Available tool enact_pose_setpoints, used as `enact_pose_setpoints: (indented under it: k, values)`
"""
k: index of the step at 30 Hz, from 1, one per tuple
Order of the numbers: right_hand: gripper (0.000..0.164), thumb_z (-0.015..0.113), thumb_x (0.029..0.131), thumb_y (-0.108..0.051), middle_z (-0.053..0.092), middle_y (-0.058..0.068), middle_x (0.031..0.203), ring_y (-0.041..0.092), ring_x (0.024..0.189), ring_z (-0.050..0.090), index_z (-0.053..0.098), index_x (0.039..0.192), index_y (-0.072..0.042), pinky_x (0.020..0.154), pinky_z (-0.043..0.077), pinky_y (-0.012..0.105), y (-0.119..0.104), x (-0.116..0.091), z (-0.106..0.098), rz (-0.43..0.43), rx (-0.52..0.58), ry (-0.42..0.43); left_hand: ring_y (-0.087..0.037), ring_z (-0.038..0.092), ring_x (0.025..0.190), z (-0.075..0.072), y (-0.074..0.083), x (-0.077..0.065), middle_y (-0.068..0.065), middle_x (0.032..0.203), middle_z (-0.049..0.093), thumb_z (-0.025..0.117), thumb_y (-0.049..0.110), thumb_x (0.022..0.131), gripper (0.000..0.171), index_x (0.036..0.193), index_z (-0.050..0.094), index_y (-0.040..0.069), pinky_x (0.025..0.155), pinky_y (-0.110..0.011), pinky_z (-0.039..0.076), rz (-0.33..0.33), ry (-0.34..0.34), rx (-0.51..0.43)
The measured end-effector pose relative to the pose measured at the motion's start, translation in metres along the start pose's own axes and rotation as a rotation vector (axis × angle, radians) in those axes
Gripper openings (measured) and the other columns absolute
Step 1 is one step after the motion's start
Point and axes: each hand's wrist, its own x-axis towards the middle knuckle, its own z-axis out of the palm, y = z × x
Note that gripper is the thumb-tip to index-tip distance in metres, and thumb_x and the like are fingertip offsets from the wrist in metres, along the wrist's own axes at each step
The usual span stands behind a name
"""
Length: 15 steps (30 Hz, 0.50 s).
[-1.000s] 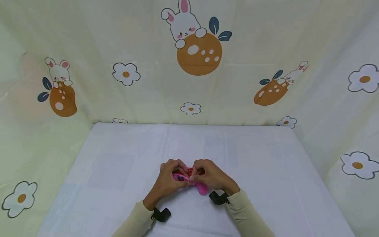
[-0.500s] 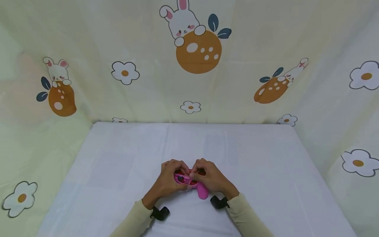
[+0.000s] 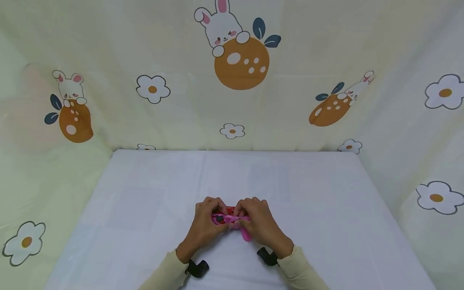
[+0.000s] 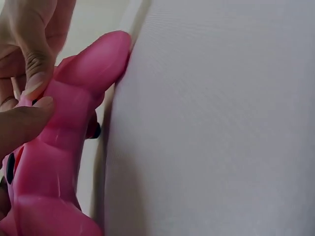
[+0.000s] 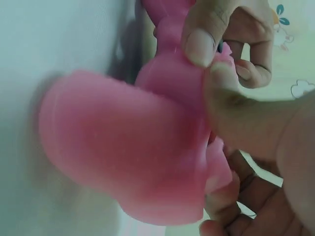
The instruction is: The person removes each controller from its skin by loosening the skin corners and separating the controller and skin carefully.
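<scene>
A red game controller (image 3: 230, 209) sits in a soft pink silicone cover (image 3: 246, 235) near the table's front, and a black thumbstick (image 3: 219, 218) shows through an opening. My left hand (image 3: 204, 219) grips the controller's left side, its thumb (image 4: 27, 123) on the pink edge. From the right, my right hand (image 3: 262, 221) pinches the cover's edge and pulls a strip of it up. Both thumbs meet close together in the right wrist view, above a rounded pink handle (image 5: 118, 142). Much of the red shell is hidden by fingers and cover.
A white cloth covers the table (image 3: 152, 185). Behind and at both sides hangs a cream curtain (image 3: 185, 112) printed with rabbits and flowers. Black wrist cameras (image 3: 197, 268) sit below each hand, on the beige sleeves (image 3: 164, 270).
The right hand has shifted slightly, lifting the pink cover's edge into a stretched strip. The controller has tipped, showing more and then less of its face. The left hand keeps its grip.
</scene>
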Motion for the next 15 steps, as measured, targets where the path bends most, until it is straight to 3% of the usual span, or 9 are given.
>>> enact_pose_setpoints:
  k: [4, 9, 15]
  values:
    - [0.028, 0.092, 0.079, -0.015, 0.059, -0.018, 0.075, 0.006, 0.077, 0.045, 0.067, 0.082, -0.027, 0.076, 0.031, 0.032, -0.0022, -0.0011, 0.0016, -0.026, -0.026, 0.019, -0.012, 0.055, 0.106, 0.0023, -0.0002, -0.0021, 0.012, 0.093, 0.068, 0.099, 0.019, 0.072, 0.043, 0.091, 0.061, 0.025, 0.097, -0.046, 0.031, 0.025, 0.043, 0.035]
    - [0.029, 0.089, 0.081, -0.004, 0.064, -0.017, 0.078, 0.009, 0.077, 0.046, 0.07, 0.08, -0.026, 0.075, 0.033, 0.032, 0.0008, -0.0014, 0.0006, -0.075, 0.027, 0.016, -0.012, 0.054, 0.105, 0.0041, 0.0008, -0.0033, 0.011, 0.091, 0.07, 0.096, 0.02, 0.074, 0.041, 0.091, 0.059, 0.025, 0.097, -0.047, 0.031, 0.033, 0.067, 0.061]
    - [0.02, 0.098, 0.075, -0.021, 0.065, -0.019, 0.085, 0.005, 0.085, 0.051, 0.079, 0.08, -0.028, 0.079, 0.04, 0.032, 0.0072, -0.0053, 0.0005, -0.074, 0.039, 0.062, -0.013, 0.055, 0.109, 0.0005, 0.0021, -0.0031, 0.015, 0.093, 0.068, 0.096, 0.024, 0.076, 0.038, 0.091, 0.061, 0.027, 0.098, -0.048, 0.03, 0.024, 0.037, 0.062]
